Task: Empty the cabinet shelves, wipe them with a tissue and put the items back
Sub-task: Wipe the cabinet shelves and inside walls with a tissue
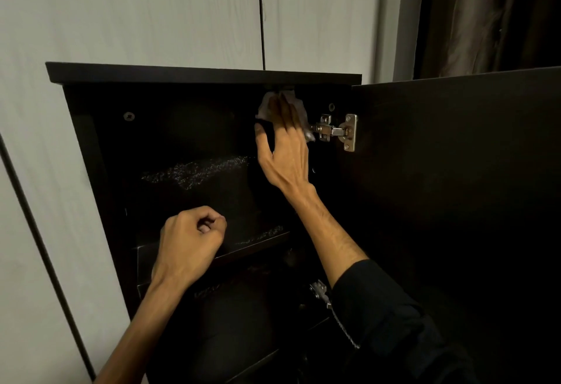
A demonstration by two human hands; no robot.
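Currently wiping: right hand, fingers straight, presses tissue flat vs cabinet inner wall, just left of upper hinge, under top panel. Left hand fisted, empty, above shelf front edge. Risks: tissue snags/tears on hinge; dusty streaks on shelf get missed in the dark interior.

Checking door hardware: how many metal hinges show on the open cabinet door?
2. One hinge is near the cabinet's top, beside the tissue; the lower hinge is partly hidden behind the sleeve. More may be hidden below.
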